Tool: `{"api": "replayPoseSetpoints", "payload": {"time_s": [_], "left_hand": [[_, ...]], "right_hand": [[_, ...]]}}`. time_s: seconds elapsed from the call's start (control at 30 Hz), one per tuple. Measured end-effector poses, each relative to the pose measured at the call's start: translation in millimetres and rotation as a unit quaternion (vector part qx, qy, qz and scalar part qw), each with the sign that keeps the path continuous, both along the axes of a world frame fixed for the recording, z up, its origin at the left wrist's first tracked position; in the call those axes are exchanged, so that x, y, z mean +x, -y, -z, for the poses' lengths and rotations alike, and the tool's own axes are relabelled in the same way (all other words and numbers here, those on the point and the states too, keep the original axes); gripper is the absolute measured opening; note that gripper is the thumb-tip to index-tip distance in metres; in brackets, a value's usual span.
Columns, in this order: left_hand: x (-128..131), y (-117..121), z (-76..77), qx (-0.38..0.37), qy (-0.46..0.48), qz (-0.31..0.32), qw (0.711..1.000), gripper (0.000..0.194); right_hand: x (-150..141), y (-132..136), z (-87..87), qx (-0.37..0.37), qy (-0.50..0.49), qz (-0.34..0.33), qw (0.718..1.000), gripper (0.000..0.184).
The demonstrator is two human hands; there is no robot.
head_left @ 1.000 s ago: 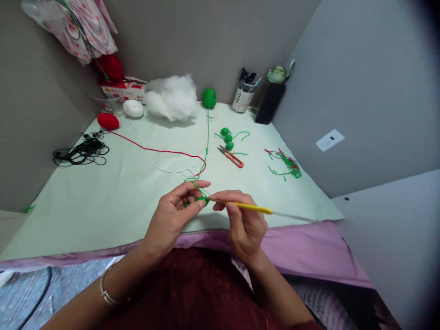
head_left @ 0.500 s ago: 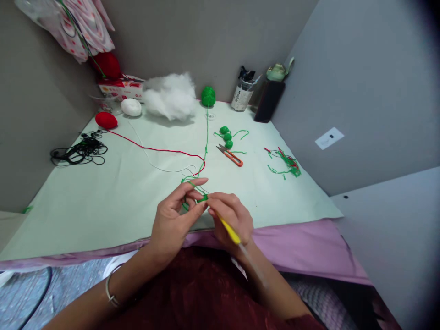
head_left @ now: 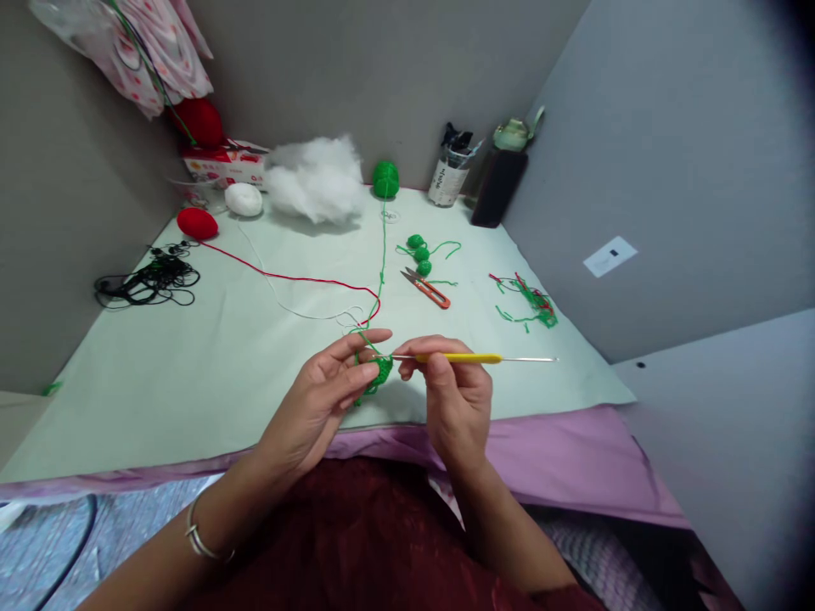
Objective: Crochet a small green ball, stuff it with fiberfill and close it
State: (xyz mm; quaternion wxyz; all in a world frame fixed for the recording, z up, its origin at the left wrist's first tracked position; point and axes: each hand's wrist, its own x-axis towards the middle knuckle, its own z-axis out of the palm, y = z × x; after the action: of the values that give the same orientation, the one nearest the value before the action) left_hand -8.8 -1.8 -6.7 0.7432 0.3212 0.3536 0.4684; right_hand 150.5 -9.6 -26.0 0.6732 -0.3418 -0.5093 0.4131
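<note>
Between the thumb and fingers of my left hand [head_left: 331, 382] is a small green crochet piece [head_left: 380, 373]. Green yarn [head_left: 384, 246] runs from a green ball [head_left: 385, 180] at the back down to my raised left index finger. My right hand [head_left: 455, 382] grips a crochet hook [head_left: 471, 358] by its yellow handle. The hook lies nearly level, its left tip at the top edge of the green piece and its other metal end pointing right. Whether a loop sits on the tip is too small to tell.
Orange thread snips [head_left: 428, 289] lie beyond my hands beside small green balls [head_left: 418, 253]. Yarn scraps [head_left: 538, 304] are at right, black cord [head_left: 149, 276] at left. Red yarn [head_left: 197, 223], white yarn [head_left: 243, 199], stuffing [head_left: 318, 180] and a bottle [head_left: 501, 174] stand towards the back.
My right hand has turned, swinging the hook from slanting down toward me to nearly level. The green crochet piece has turned too, and more of its stitched face shows.
</note>
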Motion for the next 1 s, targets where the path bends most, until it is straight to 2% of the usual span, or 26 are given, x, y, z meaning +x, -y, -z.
{"api": "replayPoseSetpoints", "payload": {"time_s": [0.13, 0.4, 0.47, 0.63, 0.8, 1.0], "left_hand": [[2.1, 2.1, 0.9, 0.005, -0.011, 0.008, 1.000, 0.043], [2.6, 1.3, -1.9, 0.019, 0.005, 0.012, 1.000, 0.056], [2.0, 1.5, -2.1, 0.025, 0.001, 0.016, 1.000, 0.053], [1.7, 0.7, 0.4, 0.036, 0.005, 0.047, 0.998, 0.030], [1.5, 0.1, 3.3, 0.032, -0.023, 0.054, 0.998, 0.027], [1.4, -0.4, 3.5, 0.004, -0.027, 0.045, 0.999, 0.021]], "right_hand": [[1.2, -2.9, 5.3, -0.032, 0.015, -0.010, 0.999, 0.017], [3.3, -2.8, 0.1, -0.006, 0.082, 0.012, 0.997, 0.009], [3.9, -2.9, 1.3, -0.006, 0.081, 0.018, 0.996, 0.010], [3.0, -3.5, 1.9, 0.016, 0.085, 0.026, 0.996, 0.008], [1.7, -3.3, -0.9, 0.017, 0.093, 0.085, 0.992, 0.007], [3.8, -2.4, 3.1, -0.021, 0.072, 0.070, 0.995, 0.009]]}}
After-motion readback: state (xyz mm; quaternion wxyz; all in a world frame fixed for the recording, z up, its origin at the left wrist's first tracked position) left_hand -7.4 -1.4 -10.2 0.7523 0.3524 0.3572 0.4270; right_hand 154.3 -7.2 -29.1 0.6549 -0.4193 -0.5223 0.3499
